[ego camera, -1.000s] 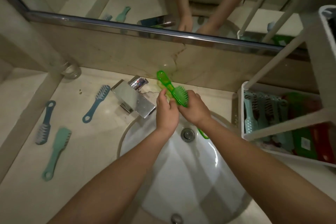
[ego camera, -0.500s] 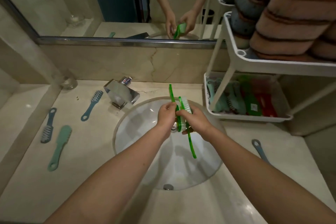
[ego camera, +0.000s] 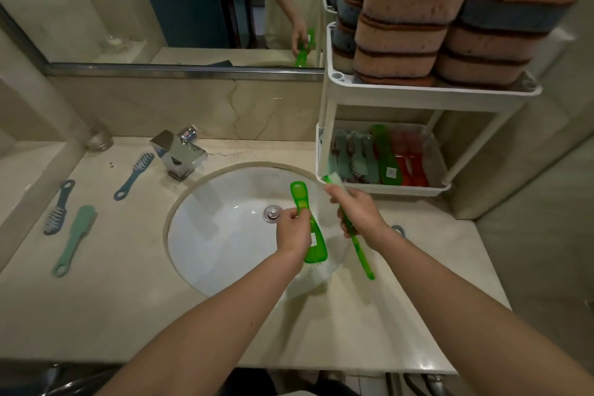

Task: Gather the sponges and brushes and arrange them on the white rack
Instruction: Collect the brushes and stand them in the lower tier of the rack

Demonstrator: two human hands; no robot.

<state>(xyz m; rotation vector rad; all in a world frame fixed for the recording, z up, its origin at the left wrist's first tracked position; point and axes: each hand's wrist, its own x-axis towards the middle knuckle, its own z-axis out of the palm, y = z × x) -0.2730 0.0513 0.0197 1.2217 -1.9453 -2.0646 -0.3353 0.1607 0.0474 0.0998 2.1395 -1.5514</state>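
While both green brushes hang over the sink [ego camera: 225, 235], step in hand looks like carrying them to the rack [ego camera: 382, 188]. Left hand [ego camera: 294, 233] clenched round the broad brush [ego camera: 308, 225], near the drain. Right hand [ego camera: 358, 214] gripping the thin brush [ego camera: 358, 246], bristles just beside the lower tray's near rim. Next, probably: lift over the rim, lay alongside brushes there. Left on the counter [ego camera: 128, 299]: three brushes far left, one behind the right wrist.
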